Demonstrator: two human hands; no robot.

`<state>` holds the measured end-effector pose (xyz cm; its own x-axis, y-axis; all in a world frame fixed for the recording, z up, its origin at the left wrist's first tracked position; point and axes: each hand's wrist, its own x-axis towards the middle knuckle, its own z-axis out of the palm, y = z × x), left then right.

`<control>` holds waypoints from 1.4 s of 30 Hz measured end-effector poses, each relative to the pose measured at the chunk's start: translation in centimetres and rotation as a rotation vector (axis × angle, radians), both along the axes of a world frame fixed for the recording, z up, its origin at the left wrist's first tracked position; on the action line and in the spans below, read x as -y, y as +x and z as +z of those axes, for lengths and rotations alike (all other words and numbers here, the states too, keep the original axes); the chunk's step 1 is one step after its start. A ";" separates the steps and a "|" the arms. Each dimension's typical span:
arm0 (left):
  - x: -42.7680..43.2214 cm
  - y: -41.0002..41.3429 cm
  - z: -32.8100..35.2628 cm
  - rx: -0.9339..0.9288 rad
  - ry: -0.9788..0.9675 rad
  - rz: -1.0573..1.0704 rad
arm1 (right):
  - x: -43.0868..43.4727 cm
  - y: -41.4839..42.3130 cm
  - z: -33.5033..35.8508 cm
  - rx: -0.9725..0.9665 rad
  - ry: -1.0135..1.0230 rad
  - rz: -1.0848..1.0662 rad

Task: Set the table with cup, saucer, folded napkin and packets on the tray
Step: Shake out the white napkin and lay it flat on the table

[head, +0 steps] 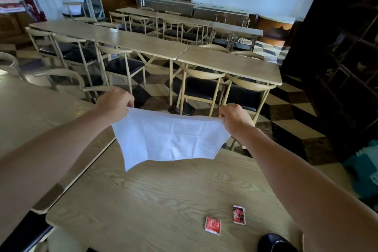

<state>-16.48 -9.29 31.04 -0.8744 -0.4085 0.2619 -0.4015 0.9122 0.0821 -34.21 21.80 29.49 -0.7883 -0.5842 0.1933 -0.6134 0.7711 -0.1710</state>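
A white cloth napkin [171, 137] hangs unfolded in the air above the far part of the wooden table [143, 200]. My left hand [115, 101] pinches its top left corner and my right hand [235, 116] pinches its top right corner. The lower edge of the napkin dangles just above the tabletop. Two small red packets lie flat on the table near the front right: one packet [212, 225] and a second packet [239, 215] beside it. A dark rounded object [276, 242] shows at the bottom edge. No cup, saucer or tray is in view.
Another wooden table [30, 112] adjoins on the left, with a narrow gap between. Rows of tables and chairs [200, 86] fill the room ahead. A dark shelf unit [343, 57] stands to the right. A person sits at the far left back.
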 end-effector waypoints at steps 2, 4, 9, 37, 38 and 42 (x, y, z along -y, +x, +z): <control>0.9 -0.5 -0.4 -0.022 0.004 0.002 | 0.8 -1.0 -0.6 0.018 0.007 -0.009; 1.6 -1.4 -1.0 -0.058 0.005 0.018 | 1.7 -2.1 -1.2 0.016 -0.010 -0.025; 3.3 -3.7 -2.4 -0.159 0.054 0.077 | 3.9 -4.4 -2.0 -0.048 -0.044 -0.010; -4.6 18.0 -12.8 0.041 0.360 0.053 | -8.4 11.9 -14.9 0.321 0.081 0.023; -5.1 19.3 -14.3 0.113 0.384 0.056 | -9.1 13.0 -16.4 0.365 0.102 0.023; -6.8 23.0 -20.0 0.351 0.527 0.051 | -11.9 16.8 -21.0 0.488 0.221 0.023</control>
